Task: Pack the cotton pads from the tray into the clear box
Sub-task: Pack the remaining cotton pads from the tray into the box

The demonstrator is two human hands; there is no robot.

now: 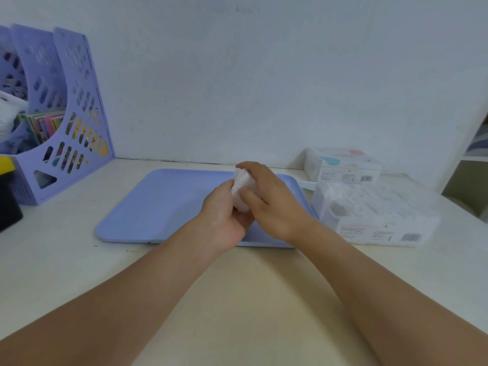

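Even, soft, diffuse light, slightly dim and cool; no glare. Only faint shadows under the tray (169, 207) edge. Whole frame mildly soft, hands above the tray motion-blurred. Wide-angle bending left of the tray, file rack (60, 112) leaning.

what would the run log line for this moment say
phase: gathering | left hand and right hand: both holding stack of white cotton pads above flat lilac plastic tray | clear plastic box: right of tray

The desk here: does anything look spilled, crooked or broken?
Nothing stands out. Both hands, left hand and right hand, hold a stack of cotton pads above the tray; the clear box sits beside it, upright.
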